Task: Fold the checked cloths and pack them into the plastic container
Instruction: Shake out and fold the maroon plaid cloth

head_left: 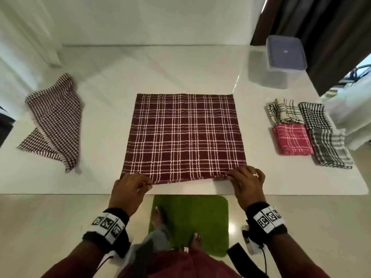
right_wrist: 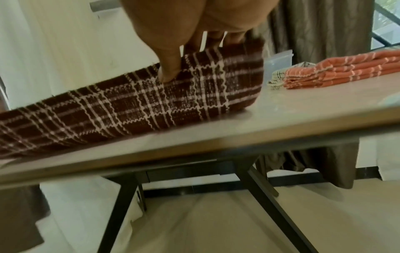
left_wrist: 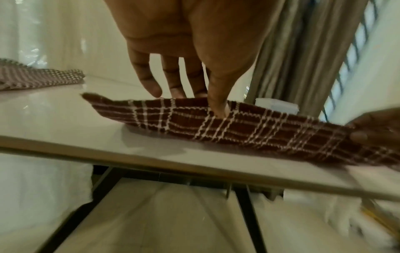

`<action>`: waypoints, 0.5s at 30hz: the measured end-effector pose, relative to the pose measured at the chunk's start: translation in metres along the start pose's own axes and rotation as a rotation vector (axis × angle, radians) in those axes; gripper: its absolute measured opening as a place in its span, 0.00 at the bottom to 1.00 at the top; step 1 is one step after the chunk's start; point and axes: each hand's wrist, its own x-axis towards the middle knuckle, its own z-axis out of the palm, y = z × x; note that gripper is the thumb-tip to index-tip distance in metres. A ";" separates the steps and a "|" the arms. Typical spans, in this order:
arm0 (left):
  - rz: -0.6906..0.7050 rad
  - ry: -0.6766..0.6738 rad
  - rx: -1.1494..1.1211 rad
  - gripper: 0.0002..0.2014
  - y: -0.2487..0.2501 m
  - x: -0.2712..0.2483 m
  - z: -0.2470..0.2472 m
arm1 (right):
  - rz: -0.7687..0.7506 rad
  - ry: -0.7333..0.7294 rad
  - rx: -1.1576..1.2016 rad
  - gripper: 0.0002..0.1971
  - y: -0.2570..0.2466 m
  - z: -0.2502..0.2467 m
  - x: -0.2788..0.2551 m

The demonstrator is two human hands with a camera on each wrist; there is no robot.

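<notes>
- Landmark: the maroon cloth with white check lines (head_left: 185,135) lies spread flat at the middle of the white tabletop (head_left: 112,81), its near edge just inside the table's front edge.
- Left of the maroon cloth, well apart: a crumpled maroon-and-white small-check cloth (head_left: 53,121), not yet folded.
- Left hand (head_left: 130,187): pinches the near-left corner of the maroon cloth, thumb on the near face and fingers behind it, as the left wrist view shows; the edge is raised slightly off the table.
- Right hand (head_left: 246,181): pinches the near-right corner in the same manner; the right wrist view shows the thumb pressed into the fabric.
- Right of the maroon cloth, near: four folded cloths in a block, namely a cream cloth with black lines (head_left: 285,112), a black-and-white check cloth (head_left: 314,115), a pink check cloth (head_left: 292,139) and a grey-and-white check cloth (head_left: 329,149).
- Far right of the maroon cloth: the clear plastic container with a blue-grey lid (head_left: 285,55), lid on.
- Risk: uneven lift of the two corners would likely skew the fold, leaving edges misaligned.
- Risk: a weak pinch may drop a corner mid-fold.
- Obstruction: the lid must come off before packing; the folded block lies between the maroon cloth and the container.
</notes>
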 end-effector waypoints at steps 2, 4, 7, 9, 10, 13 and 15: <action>-0.038 0.074 -0.045 0.04 0.010 0.016 -0.011 | 0.006 0.073 -0.025 0.12 -0.005 -0.005 0.023; -0.074 0.152 -0.083 0.04 0.020 0.034 -0.021 | 0.000 0.103 -0.037 0.14 -0.008 -0.008 0.047; -0.131 0.219 -0.145 0.04 0.034 0.069 -0.041 | -0.031 0.158 0.000 0.18 -0.011 -0.013 0.091; -0.130 0.256 -0.104 0.05 0.041 0.091 -0.054 | -0.045 0.173 0.020 0.19 -0.012 -0.017 0.116; -0.109 0.277 -0.083 0.06 0.043 0.105 -0.060 | -0.052 0.175 0.019 0.20 -0.013 -0.018 0.128; 0.016 0.303 -0.074 0.07 0.044 0.147 -0.071 | -0.031 0.153 -0.012 0.23 -0.013 -0.022 0.166; 0.118 0.318 -0.087 0.10 0.042 0.175 -0.073 | 0.005 0.126 -0.010 0.25 -0.012 -0.023 0.191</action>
